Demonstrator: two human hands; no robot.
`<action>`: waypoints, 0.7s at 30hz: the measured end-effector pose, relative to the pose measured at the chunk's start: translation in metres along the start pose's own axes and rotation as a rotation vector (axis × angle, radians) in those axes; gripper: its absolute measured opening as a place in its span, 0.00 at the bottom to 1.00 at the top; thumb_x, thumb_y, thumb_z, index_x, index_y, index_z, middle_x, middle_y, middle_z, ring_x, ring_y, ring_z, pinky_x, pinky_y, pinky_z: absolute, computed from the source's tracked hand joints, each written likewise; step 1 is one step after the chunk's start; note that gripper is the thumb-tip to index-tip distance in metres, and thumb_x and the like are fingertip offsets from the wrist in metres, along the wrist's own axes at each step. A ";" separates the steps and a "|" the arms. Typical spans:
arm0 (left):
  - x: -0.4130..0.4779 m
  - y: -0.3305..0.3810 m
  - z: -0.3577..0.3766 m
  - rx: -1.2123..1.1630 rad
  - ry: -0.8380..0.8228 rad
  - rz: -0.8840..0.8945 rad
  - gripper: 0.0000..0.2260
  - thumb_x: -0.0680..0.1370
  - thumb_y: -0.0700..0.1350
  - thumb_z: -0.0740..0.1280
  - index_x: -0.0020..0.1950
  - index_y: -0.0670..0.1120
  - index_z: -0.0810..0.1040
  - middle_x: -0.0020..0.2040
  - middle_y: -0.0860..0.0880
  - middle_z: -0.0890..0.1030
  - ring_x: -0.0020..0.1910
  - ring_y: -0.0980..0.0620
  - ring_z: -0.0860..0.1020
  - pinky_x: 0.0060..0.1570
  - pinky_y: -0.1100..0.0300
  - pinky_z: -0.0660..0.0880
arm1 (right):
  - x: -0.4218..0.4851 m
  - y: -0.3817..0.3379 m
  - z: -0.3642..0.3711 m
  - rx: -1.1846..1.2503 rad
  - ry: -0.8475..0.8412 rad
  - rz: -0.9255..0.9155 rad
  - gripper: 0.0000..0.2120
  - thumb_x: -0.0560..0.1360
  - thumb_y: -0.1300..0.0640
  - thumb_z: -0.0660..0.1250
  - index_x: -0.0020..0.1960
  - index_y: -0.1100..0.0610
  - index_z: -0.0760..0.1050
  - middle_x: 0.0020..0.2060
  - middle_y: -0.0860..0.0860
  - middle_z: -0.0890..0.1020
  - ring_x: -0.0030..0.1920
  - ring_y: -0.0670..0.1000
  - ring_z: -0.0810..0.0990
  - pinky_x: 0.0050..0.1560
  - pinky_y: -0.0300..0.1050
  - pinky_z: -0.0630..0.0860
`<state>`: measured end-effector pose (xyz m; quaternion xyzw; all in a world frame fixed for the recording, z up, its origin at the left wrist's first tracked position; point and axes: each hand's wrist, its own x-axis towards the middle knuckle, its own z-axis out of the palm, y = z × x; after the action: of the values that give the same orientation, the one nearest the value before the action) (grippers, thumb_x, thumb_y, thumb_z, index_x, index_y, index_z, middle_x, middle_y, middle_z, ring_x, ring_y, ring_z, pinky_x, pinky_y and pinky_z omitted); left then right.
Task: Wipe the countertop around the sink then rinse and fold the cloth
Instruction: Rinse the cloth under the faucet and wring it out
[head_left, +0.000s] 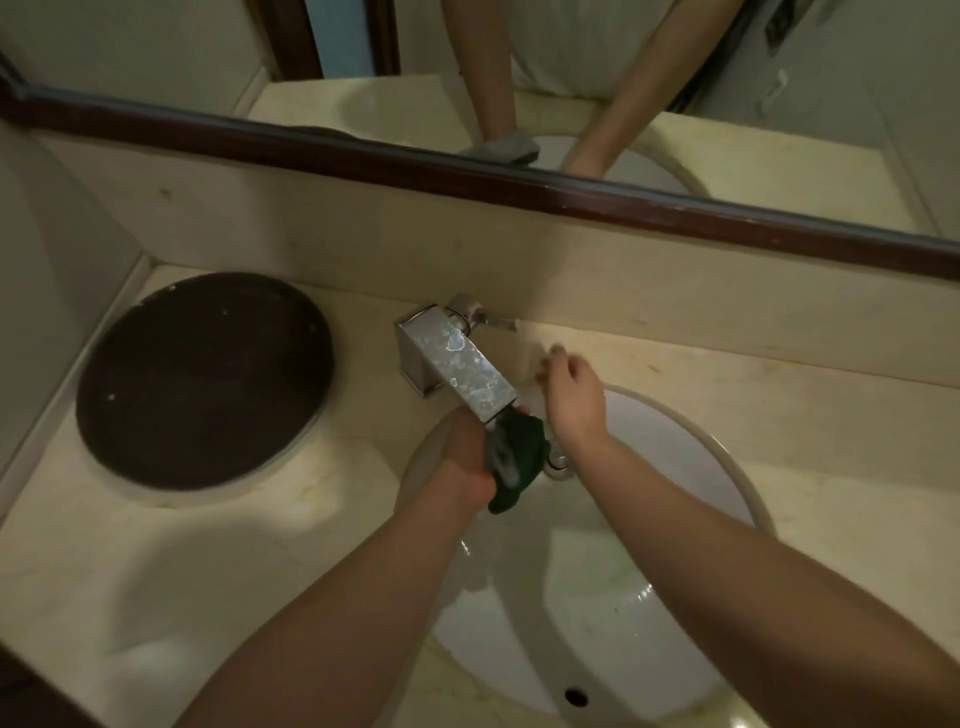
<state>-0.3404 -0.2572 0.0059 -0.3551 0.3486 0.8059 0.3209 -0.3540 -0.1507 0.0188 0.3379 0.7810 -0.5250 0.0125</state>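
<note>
A dark green cloth (519, 462), bunched up, sits under the spout of the square chrome faucet (457, 364), over the white oval sink (675, 467). My left hand (467, 457) is shut on the cloth from the left. A stream of water runs over the cloth. My right hand (574, 395) hovers to the right of the faucet, above the beige countertop (779, 415) and the sink's back rim, fingers loosely apart and holding nothing. The faucet lever (483, 314) points right behind the spout.
A round dark brown lid or tray (205, 382) lies on the counter at the left. A beige backsplash (363, 234) and a dark-framed mirror (519, 176) rise behind the faucet. The sink's overflow hole (575, 696) is near the front.
</note>
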 end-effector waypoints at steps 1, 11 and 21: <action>0.000 -0.002 0.001 -0.035 -0.005 0.001 0.17 0.82 0.51 0.55 0.55 0.40 0.75 0.60 0.41 0.74 0.56 0.43 0.74 0.53 0.55 0.69 | -0.007 0.016 0.000 0.074 -0.047 0.181 0.23 0.79 0.40 0.54 0.52 0.56 0.78 0.48 0.53 0.83 0.47 0.54 0.79 0.46 0.46 0.71; 0.001 0.003 0.000 -0.149 -0.060 0.056 0.17 0.80 0.49 0.59 0.34 0.45 0.75 0.34 0.45 0.77 0.31 0.51 0.76 0.35 0.61 0.72 | -0.044 0.055 0.030 0.831 -0.331 0.732 0.23 0.78 0.38 0.55 0.57 0.54 0.79 0.48 0.54 0.84 0.49 0.54 0.81 0.51 0.48 0.77; 0.000 0.005 -0.020 -0.092 -0.095 0.128 0.15 0.75 0.52 0.65 0.34 0.46 0.84 0.41 0.45 0.84 0.45 0.47 0.82 0.53 0.52 0.74 | -0.039 0.048 0.032 0.954 -0.349 0.852 0.22 0.78 0.42 0.56 0.56 0.56 0.80 0.53 0.60 0.82 0.52 0.59 0.79 0.68 0.54 0.67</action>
<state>-0.3375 -0.2759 -0.0022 -0.3078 0.3175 0.8558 0.2685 -0.3090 -0.1866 -0.0197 0.4958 0.2477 -0.8094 0.1942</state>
